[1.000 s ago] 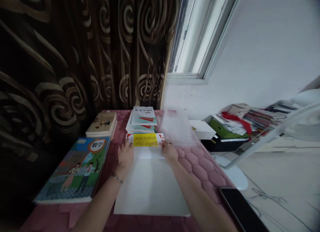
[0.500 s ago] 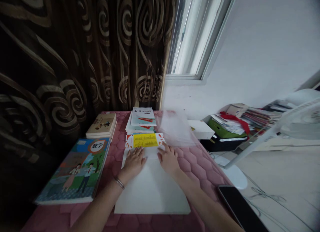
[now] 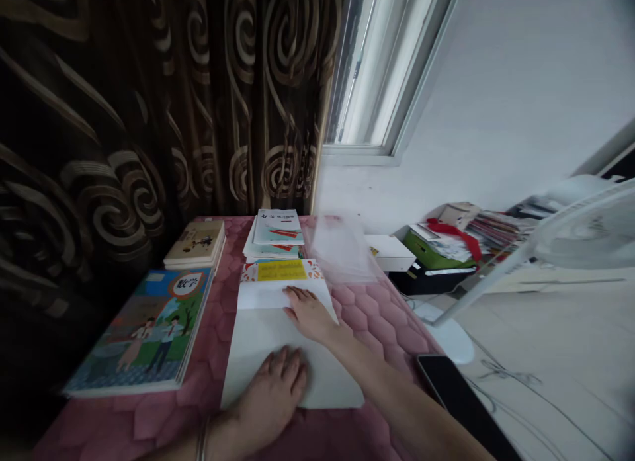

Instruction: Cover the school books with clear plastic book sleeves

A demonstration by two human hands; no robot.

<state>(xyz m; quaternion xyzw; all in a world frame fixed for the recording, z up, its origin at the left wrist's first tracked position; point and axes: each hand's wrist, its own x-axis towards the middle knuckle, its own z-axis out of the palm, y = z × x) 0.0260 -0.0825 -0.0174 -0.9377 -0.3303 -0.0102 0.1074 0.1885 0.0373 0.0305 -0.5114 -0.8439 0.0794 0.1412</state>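
Observation:
My right hand lies flat on a folded white paper flap, its fingertips pointing left along the crease. My left hand rests lower down on a large white paper sheet, near its front edge, with the fingers spread. Neither hand grips anything. Just beyond the flap is a white booklet with a yellow label, its lower part covered by the flap. A clear plastic sheet lies past my right hand, overlapping the far table edge.
A pink quilted table cover carries a 数学 textbook, a small book stack, and a workbook pile. A black smartphone lies at the right edge. A white fan stands right, with a curtain along the left.
My left hand has slid back toward me onto the lower sheet. My right hand has moved left along the fold. The white flap now shows as a distinct folded layer below the yellow label.

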